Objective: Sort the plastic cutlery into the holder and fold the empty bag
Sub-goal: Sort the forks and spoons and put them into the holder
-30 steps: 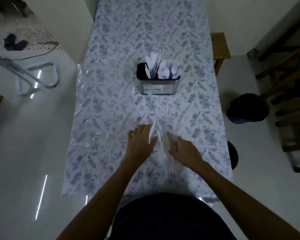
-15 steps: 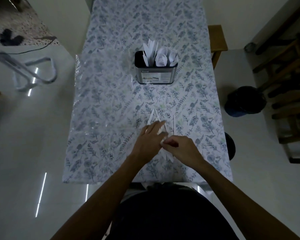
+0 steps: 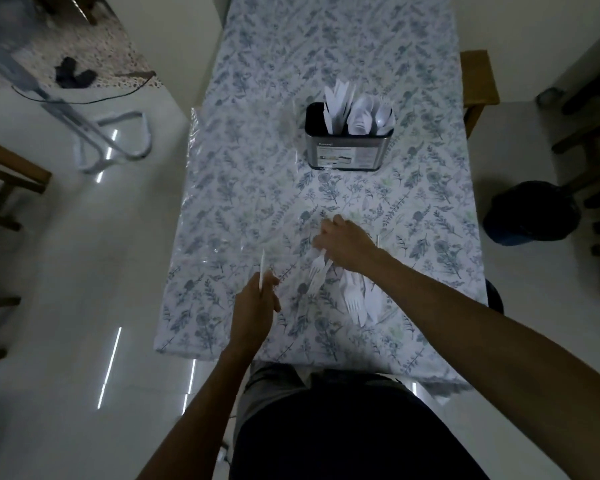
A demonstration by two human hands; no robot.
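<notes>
My left hand (image 3: 257, 308) pinches one thin white cutlery piece (image 3: 262, 268), held upright, near-left of the holder (image 3: 347, 148). My right hand (image 3: 347, 242) lies on the loose forks (image 3: 352, 299) on the worktop (image 3: 243, 202), on the near side of the holder; whether its fingers curl round a fork I cannot tell. The holder stands mid-worktop, already stocked with knives at its left and spoons and forks at its right. Judgement: the cutlery is light, stiff, slick and a bit brittle, so grip each handle mid-shaft and avoid the tines. The clear bag is hard to make out; probably limp, crinkly film.
</notes>
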